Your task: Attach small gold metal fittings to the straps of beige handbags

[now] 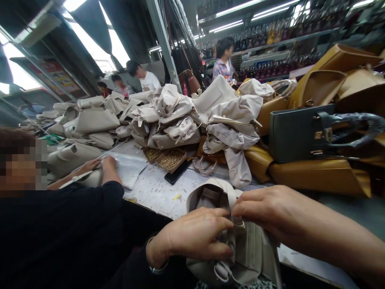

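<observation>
A light grey handbag (252, 249) lies in front of me at the table's near edge, its mouth gaping and its lining partly in view. My right hand (267, 208) has its fingers bent over the bag's upper edge, near a strap; the fingertips are partly hidden. Across the bag's opening reaches my left hand (195, 233), thumb and fingers apart, the fingertips close to the same edge. I cannot tell whether they press on it. A loop-shaped pale piece (221, 271) hangs at the bag's lower front.
Cardboard trays of small brass-coloured parts (172, 159) stand beyond, beside a dark phone (178, 172). Pale bags (98, 120) are heaped behind. Mustard bags (321, 174) and a dark green handbag (296, 134) pile up at right. A co-worker (60, 237) works close at left.
</observation>
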The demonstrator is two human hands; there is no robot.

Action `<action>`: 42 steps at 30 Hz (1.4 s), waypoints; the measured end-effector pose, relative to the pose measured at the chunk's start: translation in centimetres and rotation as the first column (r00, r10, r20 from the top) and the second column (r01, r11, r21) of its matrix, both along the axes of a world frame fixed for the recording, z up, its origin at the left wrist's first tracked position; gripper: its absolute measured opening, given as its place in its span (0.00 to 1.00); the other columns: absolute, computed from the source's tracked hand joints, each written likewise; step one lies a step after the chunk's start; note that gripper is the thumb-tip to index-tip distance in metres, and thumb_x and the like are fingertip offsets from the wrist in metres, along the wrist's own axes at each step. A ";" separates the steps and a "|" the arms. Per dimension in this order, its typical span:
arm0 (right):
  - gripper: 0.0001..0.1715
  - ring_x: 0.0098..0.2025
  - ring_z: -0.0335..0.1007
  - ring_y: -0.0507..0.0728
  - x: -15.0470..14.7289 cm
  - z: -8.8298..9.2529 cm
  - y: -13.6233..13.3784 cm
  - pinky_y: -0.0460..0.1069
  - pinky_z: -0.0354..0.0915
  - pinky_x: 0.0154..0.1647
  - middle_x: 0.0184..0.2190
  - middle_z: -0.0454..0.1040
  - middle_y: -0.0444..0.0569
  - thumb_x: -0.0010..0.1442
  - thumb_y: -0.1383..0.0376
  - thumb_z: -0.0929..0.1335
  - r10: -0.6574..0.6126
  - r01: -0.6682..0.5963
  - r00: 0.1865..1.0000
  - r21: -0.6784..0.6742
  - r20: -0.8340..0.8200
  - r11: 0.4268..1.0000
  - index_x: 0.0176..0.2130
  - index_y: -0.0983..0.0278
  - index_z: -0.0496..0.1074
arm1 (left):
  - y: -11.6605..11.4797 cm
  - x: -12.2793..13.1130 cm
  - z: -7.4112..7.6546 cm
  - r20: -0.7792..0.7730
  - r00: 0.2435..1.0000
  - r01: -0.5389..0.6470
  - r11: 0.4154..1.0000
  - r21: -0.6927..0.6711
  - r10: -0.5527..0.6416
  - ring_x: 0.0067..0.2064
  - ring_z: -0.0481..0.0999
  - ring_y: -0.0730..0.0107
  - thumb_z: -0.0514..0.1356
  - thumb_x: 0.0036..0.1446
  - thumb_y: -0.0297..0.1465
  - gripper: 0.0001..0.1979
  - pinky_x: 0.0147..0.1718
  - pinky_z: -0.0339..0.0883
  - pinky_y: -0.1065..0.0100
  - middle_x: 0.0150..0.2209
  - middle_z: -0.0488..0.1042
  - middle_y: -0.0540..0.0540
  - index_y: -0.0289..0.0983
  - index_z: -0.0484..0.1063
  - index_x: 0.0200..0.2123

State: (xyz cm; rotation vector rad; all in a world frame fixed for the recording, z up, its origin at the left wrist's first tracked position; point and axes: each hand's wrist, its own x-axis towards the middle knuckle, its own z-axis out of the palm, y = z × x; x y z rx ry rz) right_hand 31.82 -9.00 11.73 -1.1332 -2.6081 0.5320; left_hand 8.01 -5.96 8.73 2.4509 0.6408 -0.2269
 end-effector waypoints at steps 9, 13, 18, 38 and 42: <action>0.15 0.28 0.76 0.55 0.4 -3.5 1.7 0.49 0.48 0.25 0.31 0.81 0.46 0.55 0.79 0.70 0.158 -0.111 0.914 -0.145 0.375 0.983 0.35 0.61 0.80 | 0.2 1.3 -0.6 -0.024 1.000 0.002 1.000 -0.011 -0.003 0.44 0.81 0.60 0.58 0.61 0.30 0.13 0.45 0.74 0.65 0.45 0.79 0.45 0.40 0.79 0.47; 0.21 0.31 0.75 0.52 1.7 -4.7 1.0 0.47 0.53 0.26 0.39 0.77 0.42 0.61 0.78 0.67 0.087 -0.069 0.982 -0.112 0.165 0.991 0.45 0.54 0.77 | 0.8 1.4 -0.9 0.023 0.998 -0.060 0.996 -0.071 0.062 0.44 0.81 0.63 0.55 0.58 0.24 0.13 0.46 0.72 0.68 0.43 0.81 0.47 0.39 0.79 0.41; 0.27 0.38 0.74 0.56 2.4 -7.9 1.4 0.49 0.70 0.39 0.48 0.69 0.48 0.62 0.71 0.68 -0.242 0.243 0.970 0.032 -0.010 0.970 0.58 0.53 0.72 | 1.5 1.5 -0.5 0.073 0.981 -0.164 0.965 -0.204 0.182 0.48 0.80 0.64 0.54 0.55 0.21 0.20 0.49 0.71 0.67 0.47 0.81 0.49 0.41 0.74 0.48; 0.47 0.52 0.79 0.63 0.3 -11.6 4.2 0.56 0.71 0.54 0.55 0.78 0.57 0.59 0.72 0.66 -0.546 0.488 0.679 -0.255 -0.491 0.835 0.74 0.65 0.51 | 1.9 2.5 -1.5 0.243 0.934 -0.357 0.737 0.574 0.263 0.41 0.76 0.60 0.53 0.70 0.31 0.14 0.44 0.74 0.58 0.36 0.77 0.41 0.36 0.77 0.35; 0.47 0.62 0.72 0.67 -0.7 -11.0 4.5 0.59 0.70 0.60 0.66 0.68 0.61 0.60 0.73 0.64 -0.514 0.516 0.724 -0.132 -0.459 0.846 0.74 0.65 0.50 | 2.2 3.3 -2.5 -0.113 0.960 -0.155 0.826 0.542 0.255 0.49 0.78 0.57 0.53 0.66 0.23 0.12 0.51 0.74 0.58 0.48 0.79 0.38 0.34 0.76 0.47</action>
